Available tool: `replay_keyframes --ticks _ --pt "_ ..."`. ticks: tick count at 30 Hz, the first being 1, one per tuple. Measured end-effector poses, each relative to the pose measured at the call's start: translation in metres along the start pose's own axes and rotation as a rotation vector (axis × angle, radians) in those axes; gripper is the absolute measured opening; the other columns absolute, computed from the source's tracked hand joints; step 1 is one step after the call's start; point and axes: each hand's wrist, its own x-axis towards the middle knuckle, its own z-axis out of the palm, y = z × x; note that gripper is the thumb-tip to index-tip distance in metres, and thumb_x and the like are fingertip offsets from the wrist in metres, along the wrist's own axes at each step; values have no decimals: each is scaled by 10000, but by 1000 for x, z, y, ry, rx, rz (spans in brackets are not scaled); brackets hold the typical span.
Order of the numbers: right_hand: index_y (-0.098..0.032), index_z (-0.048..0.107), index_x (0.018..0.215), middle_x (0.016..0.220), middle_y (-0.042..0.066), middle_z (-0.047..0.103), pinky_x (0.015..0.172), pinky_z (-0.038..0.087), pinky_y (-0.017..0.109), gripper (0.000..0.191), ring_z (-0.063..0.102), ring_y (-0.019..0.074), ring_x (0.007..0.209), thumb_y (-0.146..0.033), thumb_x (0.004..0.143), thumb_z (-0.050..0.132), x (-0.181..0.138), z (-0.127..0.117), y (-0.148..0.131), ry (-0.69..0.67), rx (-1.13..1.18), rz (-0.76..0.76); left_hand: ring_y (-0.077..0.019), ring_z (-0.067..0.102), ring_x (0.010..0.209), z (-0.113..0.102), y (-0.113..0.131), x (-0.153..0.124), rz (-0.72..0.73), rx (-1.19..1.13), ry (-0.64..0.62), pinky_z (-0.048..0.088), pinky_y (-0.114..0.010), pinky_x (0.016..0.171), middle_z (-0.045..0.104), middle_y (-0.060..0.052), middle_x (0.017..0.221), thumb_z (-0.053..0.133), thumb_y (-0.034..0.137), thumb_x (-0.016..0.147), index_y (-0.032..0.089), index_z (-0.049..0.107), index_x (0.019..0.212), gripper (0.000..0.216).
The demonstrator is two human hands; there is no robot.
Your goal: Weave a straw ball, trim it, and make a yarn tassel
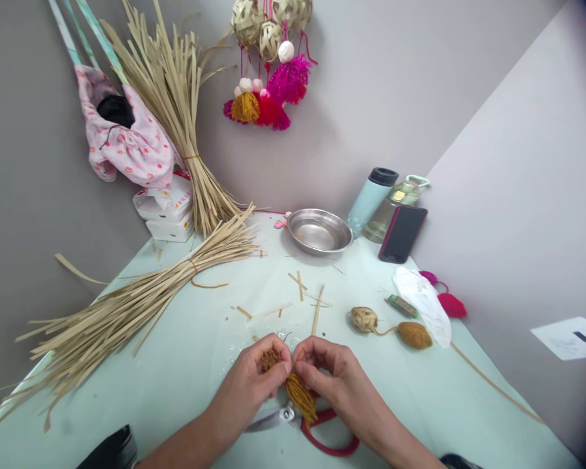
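Note:
Both my hands meet near the front middle of the pale green table (185, 365). My left hand (254, 381) is closed, its fingers pinching the top of a mustard-yellow yarn tassel (300, 394). My right hand (329, 374) is closed too, pinching the same tassel from the right. The tassel's strands hang down between my wrists. Under my hands lie scissors with red handles (329, 446), partly hidden. A small woven straw ball (364, 319) joined to a finished mustard tassel (414, 335) lies to the right.
A tied bundle of straw strips (127, 306) lies on the left, another bundle (176, 104) leans on the wall. A steel bowl (319, 230), a flask (371, 198), a bottle, a phone (403, 233), white boxes and cut straw bits sit behind. Woven balls with tassels (268, 71) hang above.

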Motion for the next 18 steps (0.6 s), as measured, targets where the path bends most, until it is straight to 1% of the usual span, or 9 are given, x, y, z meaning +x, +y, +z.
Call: replay_keyframes --ticks 5,11,18 --pt "-152 588 783 608 -36 477 514 333 215 119 406 106 563 -252 844 562 -1 1 -2 5 -15 -22 -104 376 555 -1 -1 0 4 -6 -5 302 -223 550 402 71 590 533 351 855 190 510 779 180" --pt "-150 575 769 605 -33 478 514 341 220 105 417 110 565 -244 817 578 -1 3 -8 17 -36 -10 -100 362 549 0 -2 1 8 -5 -12 292 -216 537 396 73 592 541 366 851 187 508 783 194" --pt "-153 551 746 599 -36 461 509 320 222 106 393 107 560 -228 820 547 -3 2 -7 25 -55 -9 -104 349 566 -1 -2 1 24 8 -4 287 -219 548 376 73 595 529 345 866 188 510 784 178"
